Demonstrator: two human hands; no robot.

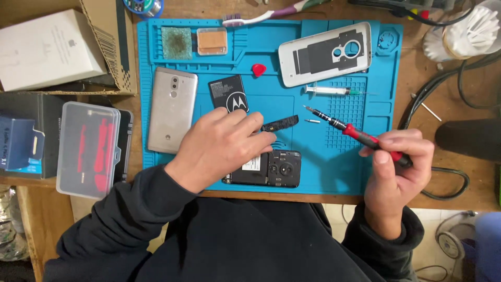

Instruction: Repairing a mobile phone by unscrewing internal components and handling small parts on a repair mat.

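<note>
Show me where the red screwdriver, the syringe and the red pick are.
red screwdriver [365,138]: head view, on its red handle.
syringe [329,91]: head view, on its clear barrel.
red pick [259,69]: head view, on its middle.

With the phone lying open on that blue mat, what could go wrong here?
The tiny loose screw bit lies free on the blue mat and might roll off or get lost. The screwdriver in the right hand could slip and scratch the opened phone. The left hand could nudge the small black strip.
</note>
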